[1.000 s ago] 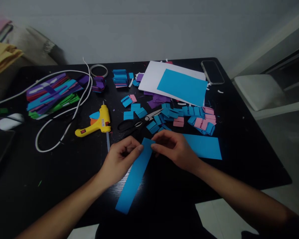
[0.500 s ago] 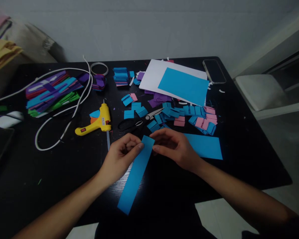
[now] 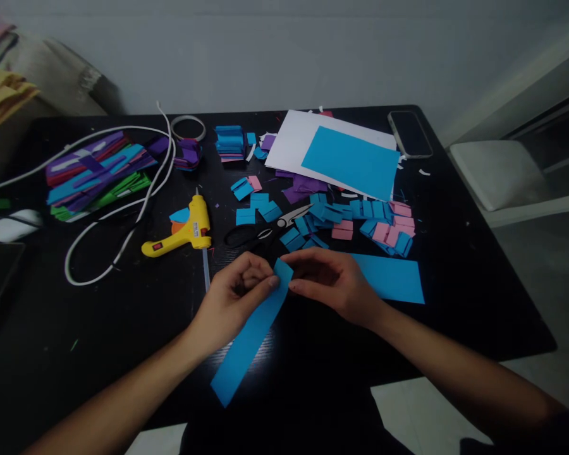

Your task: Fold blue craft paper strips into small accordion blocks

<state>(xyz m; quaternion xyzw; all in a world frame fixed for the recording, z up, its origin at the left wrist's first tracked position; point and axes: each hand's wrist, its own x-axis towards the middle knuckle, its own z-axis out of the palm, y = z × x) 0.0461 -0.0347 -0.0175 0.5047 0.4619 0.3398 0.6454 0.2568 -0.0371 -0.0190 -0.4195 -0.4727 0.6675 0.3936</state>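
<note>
A long blue paper strip (image 3: pixel 250 335) slants from the upper middle down toward the front of the table. My left hand (image 3: pixel 239 287) pinches it near its upper end, thumb on top. At the strip's top right edge, my right hand (image 3: pixel 334 284) has its thumb and fingertips closed on the paper. Behind the right hand lies a wider blue paper piece (image 3: pixel 394 278). Just beyond my hands are black-handled scissors (image 3: pixel 265 234) and a spread of folded blue and pink paper pieces (image 3: pixel 344 229).
A yellow glue gun (image 3: pixel 189 230) lies left of my hands, a white cable (image 3: pixel 71 253) looping beside it. Bundled coloured strips (image 3: pixel 95 174) sit farther left. White sheets (image 3: pixel 284 142) with a blue sheet (image 3: pixel 351 161) on top are at the back, near a phone (image 3: pixel 410 134).
The strip's lower end has swung a little to the left, and its upper end looks slightly bent. Both hands stay nearly in place, still on the strip.
</note>
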